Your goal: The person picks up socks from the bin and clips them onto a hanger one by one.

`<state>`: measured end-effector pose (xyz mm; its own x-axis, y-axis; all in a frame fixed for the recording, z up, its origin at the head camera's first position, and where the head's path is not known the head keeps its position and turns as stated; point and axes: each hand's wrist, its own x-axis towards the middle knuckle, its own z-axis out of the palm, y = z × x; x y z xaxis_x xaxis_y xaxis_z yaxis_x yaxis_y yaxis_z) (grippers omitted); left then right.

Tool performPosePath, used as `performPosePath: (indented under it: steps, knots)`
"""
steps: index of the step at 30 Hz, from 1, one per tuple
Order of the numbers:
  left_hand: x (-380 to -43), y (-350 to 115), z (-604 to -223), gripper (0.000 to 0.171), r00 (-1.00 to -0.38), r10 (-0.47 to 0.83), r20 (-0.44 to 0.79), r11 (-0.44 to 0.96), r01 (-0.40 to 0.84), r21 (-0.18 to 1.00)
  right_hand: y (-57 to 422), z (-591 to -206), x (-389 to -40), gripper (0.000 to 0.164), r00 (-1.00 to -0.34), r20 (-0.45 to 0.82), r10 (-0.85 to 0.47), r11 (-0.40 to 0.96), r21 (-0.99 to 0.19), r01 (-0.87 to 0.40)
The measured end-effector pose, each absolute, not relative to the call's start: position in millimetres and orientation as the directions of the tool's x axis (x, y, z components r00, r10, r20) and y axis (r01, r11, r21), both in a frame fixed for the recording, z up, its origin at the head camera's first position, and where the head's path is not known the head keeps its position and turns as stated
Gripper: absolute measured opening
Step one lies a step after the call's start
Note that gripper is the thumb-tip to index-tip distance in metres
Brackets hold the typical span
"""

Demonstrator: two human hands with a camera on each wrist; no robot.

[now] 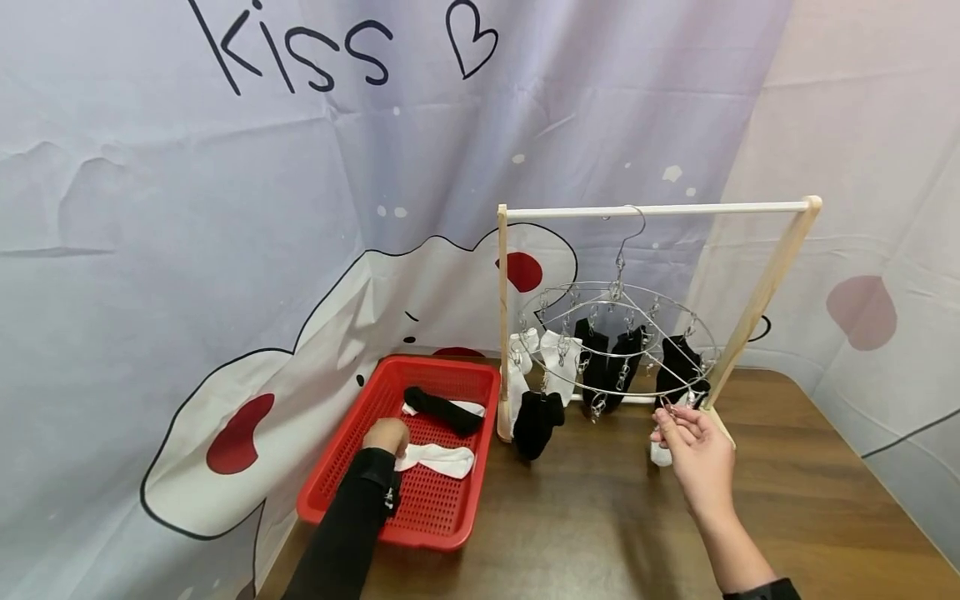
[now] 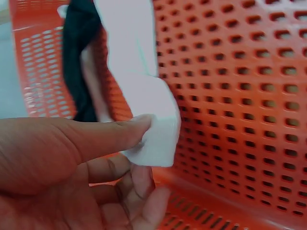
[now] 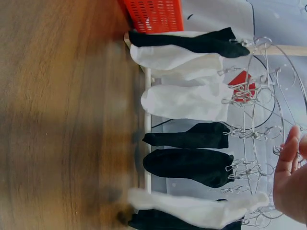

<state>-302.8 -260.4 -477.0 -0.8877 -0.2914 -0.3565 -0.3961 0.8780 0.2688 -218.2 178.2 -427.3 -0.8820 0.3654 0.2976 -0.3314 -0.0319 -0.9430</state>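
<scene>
My left hand (image 1: 387,437) is down in the red plastic basket (image 1: 465,533). Between thumb and fingers it pinches the end of a white sock (image 2: 127,52), which lies stretched across the basket floor. A black sock (image 1: 444,411) lies beyond it, partly over another white one. At the near right rim of the round wire sock hanger (image 1: 600,385), my right hand (image 1: 701,462) pinches a metal clip (image 1: 667,406). Close by that hand hang a white sock (image 3: 192,211) and a black sock (image 1: 678,367).
The hanger's hook sits on the white bar (image 1: 675,208) of a wooden stand (image 1: 765,292). Several black and white socks (image 3: 187,103) hang around the ring from clips. Behind the brown table (image 1: 585,517) is a printed curtain (image 1: 187,208).
</scene>
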Motion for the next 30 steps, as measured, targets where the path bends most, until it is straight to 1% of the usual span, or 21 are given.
performPosePath:
  steps: [2, 4, 6, 8, 10, 13, 15, 17, 19, 22, 25, 30]
  knots:
    - [-294.9, -256.9, -461.5, 0.043, -0.913, -0.241, -0.328, 0.900, -0.337, 0.276, 178.4, -426.7, -217.2, 0.020, -0.875, 0.270, 0.401, -0.055, -0.947, -0.317]
    - [-291.9, -257.2, -450.1, 0.046, -0.943, -0.176, -0.282, 0.909, -0.266, 0.321, 178.8, -426.5, -216.7, 0.018, -0.874, 0.248, 0.418, -0.076, -0.949, -0.306]
    - [-292.2, -260.0, -442.5, 0.043, -0.970, -0.102, -0.222, 0.900, -0.185, 0.394, 178.9, -426.4, -216.2, 0.016, -0.874, 0.240, 0.422, -0.086, -0.949, -0.302]
    - [-292.6, -261.6, -437.2, 0.034, -0.988, -0.064, -0.143, 0.850, -0.129, 0.511, 179.0, -426.1, -215.5, 0.014, -0.874, 0.243, 0.421, -0.089, -0.948, -0.306]
    - [-293.7, -261.2, -433.9, 0.024, -0.998, -0.045, -0.045, 0.770, -0.063, 0.634, 179.0, -425.8, -214.9, 0.012, -0.871, 0.265, 0.415, -0.080, -0.942, -0.325]
    - [-294.4, -252.7, -429.6, 0.017, -0.993, -0.047, 0.108, 0.629, 0.055, 0.776, 178.4, -425.8, -214.1, 0.012, -0.864, 0.293, 0.410, -0.070, -0.934, -0.350]
    - [-293.4, -242.0, -427.4, 0.018, -0.981, -0.046, 0.189, 0.493, 0.143, 0.858, 177.7, -426.0, -213.5, 0.015, -0.860, 0.310, 0.405, -0.059, -0.930, -0.363]
    - [-291.1, -227.8, -424.5, 0.026, -0.969, -0.040, 0.244, 0.321, 0.219, 0.921, 176.8, -426.3, -212.8, 0.018, -0.859, 0.324, 0.397, -0.046, -0.928, -0.371]
    - [-287.7, -211.8, -421.7, 0.031, -0.960, -0.036, 0.279, 0.149, 0.270, 0.951, 175.9, -426.2, -211.6, 0.019, -0.858, 0.339, 0.386, -0.030, -0.925, -0.379]
    - [-280.0, -188.2, -415.6, 0.028, -0.943, -0.034, 0.331, -0.040, 0.332, 0.942, 174.5, -424.9, -210.4, 0.016, -0.853, 0.369, 0.369, -0.003, -0.917, -0.399]
    - [-272.6, -169.1, -407.6, 0.022, -0.924, -0.042, 0.381, -0.140, 0.383, 0.913, 173.1, -421.3, -209.7, 0.013, -0.838, 0.401, 0.370, 0.034, -0.908, -0.419]
    - [-265.8, -148.9, -397.3, 0.017, -0.906, -0.054, 0.421, -0.204, 0.422, 0.883, 172.5, -413.9, -208.5, 0.013, -0.804, 0.439, 0.402, 0.073, -0.890, -0.450]
